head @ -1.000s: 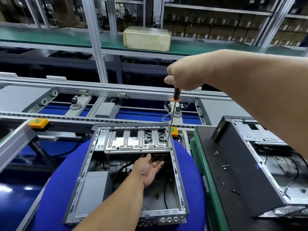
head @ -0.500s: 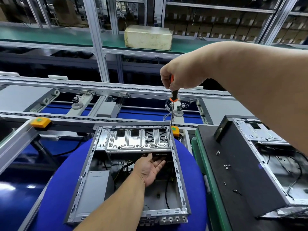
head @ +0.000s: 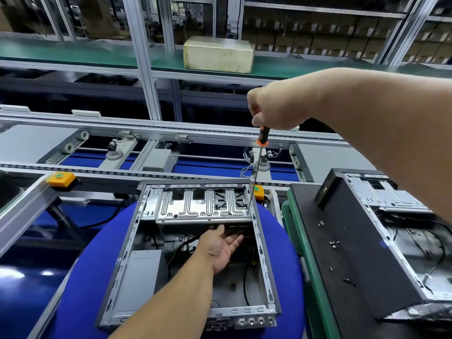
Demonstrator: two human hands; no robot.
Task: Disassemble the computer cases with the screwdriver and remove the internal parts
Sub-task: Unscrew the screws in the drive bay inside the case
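An open grey computer case (head: 260,245) lies on a round blue pad (head: 80,272). A ribbed silver drive cage (head: 203,204) spans its far end. My right hand (head: 274,106) grips the black-and-orange handle of a long screwdriver (head: 255,174), held almost upright, its tip at the cage's right front corner. My left hand (head: 220,248) reaches inside the case, palm up and fingers straight, just under the cage's front edge. A grey power supply (head: 139,277) sits in the case's near left.
A second opened case (head: 391,204) lies to the right behind a black panel (head: 362,260) dotted with several loose screws. A conveyor line (head: 171,140) runs across behind. A beige box (head: 219,55) stands on the green shelf. An orange button (head: 61,178) sits at left.
My right hand has shifted slightly on the screwdriver handle while the tip stays at the cage corner. My left hand stays under the cage.
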